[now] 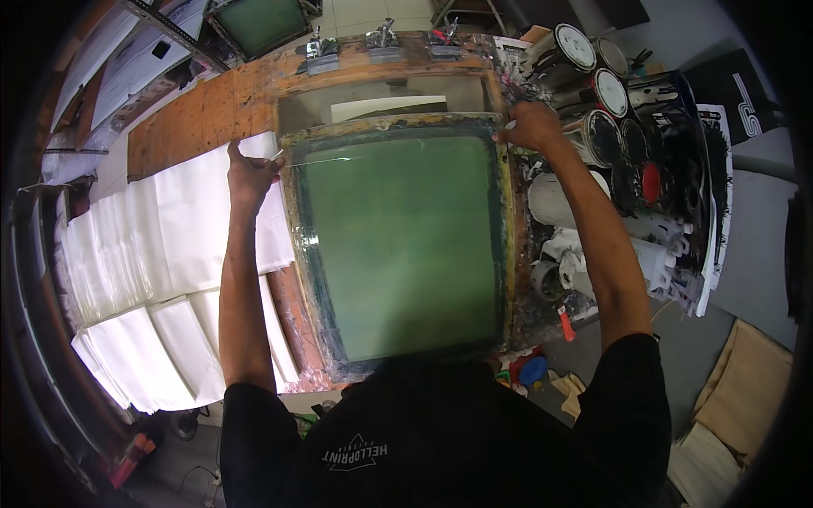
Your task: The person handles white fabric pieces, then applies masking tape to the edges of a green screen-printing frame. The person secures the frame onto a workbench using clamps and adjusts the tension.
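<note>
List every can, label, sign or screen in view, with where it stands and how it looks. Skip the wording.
Printing screen: centre of the bench, green mesh in a paint-stained frame; left hand and right hand grip its far corners.
Second screen: top left, green, dark-framed.
Ink cans: right, round, white lids.
Red-lidded can: among them.
White sheets: left, stacked.

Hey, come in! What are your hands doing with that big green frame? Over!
Left hand and right hand grip the far corners of the green screen frame. White sheets left, ink cans right.

Worn wooden workbench point(212, 102), grey floor point(754, 229), tan cushions point(749, 385) at right.
</note>
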### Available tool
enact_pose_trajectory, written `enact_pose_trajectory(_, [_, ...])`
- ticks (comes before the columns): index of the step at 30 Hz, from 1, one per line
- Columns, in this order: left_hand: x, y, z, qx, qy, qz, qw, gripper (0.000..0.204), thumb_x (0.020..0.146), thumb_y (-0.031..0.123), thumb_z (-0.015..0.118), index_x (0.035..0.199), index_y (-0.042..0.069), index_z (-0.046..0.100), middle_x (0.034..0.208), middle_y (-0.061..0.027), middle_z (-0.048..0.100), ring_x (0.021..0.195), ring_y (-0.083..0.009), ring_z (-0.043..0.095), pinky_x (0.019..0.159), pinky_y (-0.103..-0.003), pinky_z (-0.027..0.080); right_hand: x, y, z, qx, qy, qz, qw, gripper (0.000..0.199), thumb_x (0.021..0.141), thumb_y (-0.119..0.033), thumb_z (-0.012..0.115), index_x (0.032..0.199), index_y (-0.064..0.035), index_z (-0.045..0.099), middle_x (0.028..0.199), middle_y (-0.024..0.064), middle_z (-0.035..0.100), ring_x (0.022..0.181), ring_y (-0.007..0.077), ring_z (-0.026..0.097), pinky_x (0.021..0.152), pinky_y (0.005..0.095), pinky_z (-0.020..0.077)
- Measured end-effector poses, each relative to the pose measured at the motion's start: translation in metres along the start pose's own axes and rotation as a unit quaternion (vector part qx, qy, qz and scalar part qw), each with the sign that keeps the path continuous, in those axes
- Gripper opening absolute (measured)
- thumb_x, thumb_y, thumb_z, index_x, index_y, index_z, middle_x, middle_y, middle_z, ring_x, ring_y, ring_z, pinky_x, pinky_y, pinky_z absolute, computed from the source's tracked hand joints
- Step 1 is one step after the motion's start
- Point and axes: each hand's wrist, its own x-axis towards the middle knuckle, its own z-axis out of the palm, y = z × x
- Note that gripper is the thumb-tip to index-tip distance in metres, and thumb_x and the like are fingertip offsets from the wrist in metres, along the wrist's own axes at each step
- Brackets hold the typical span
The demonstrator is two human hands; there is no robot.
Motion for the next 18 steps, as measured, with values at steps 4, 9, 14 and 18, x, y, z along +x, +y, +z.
enact_pose_trajectory(4, [-0.027,0.035,0.009,0.215,0.135,0.036,0.967,0.119,0.073,0.020,0.092,0.159,-0.002,0.013,0.134,-0.0333,0.050,0.101,-0.0441,0.067,0.087,-0.051,0.057,0.006,0.000,0.009,-0.025,0.013,0.020,0.999,0.051,0.072,-0.045,0.085,0.108,-0.0104,0.077,0.111,0.0159,0.075,0.107,0.0350,0.071,0.093,0.0469,0.0549])
enact_pose_trajectory(9, [-0.060,0.035,0.080,0.122,0.163,0.333,0.921,0.093,0.085,0.011,0.069,0.161,-0.001,0.017,0.163,-0.0277,0.024,0.147,-0.0460,0.029,0.122,-0.053,0.023,0.000,-0.011,0.000,-0.032,0.002,0.009,0.999,0.052,0.075,-0.041,0.085,0.114,-0.0101,0.074,0.114,0.0158,0.074,0.109,0.0352,0.070,0.094,0.0482,0.0543])
enact_pose_trajectory(14, [-0.142,0.128,0.219,0.173,-0.085,0.381,0.904,0.084,0.100,0.039,0.057,0.158,-0.008,0.018,0.167,-0.0260,0.018,0.157,-0.0387,0.008,0.127,-0.053,0.009,-0.001,-0.002,0.008,-0.029,0.039,-0.006,0.999,0.050,0.073,-0.046,0.085,0.110,-0.0128,0.076,0.105,0.0162,0.075,0.103,0.0358,0.071,0.090,0.0479,0.0549])
enact_pose_trajectory(18, [-0.111,0.090,0.229,0.243,-0.019,0.294,0.924,0.080,0.106,0.045,0.043,0.158,-0.009,0.017,0.167,-0.0266,0.016,0.157,-0.0388,0.008,0.127,-0.053,0.010,-0.001,-0.003,0.009,-0.014,0.039,-0.006,0.999,0.049,0.072,-0.048,0.085,0.105,-0.0130,0.079,0.098,0.0170,0.075,0.097,0.0346,0.073,0.086,0.0466,0.0558])
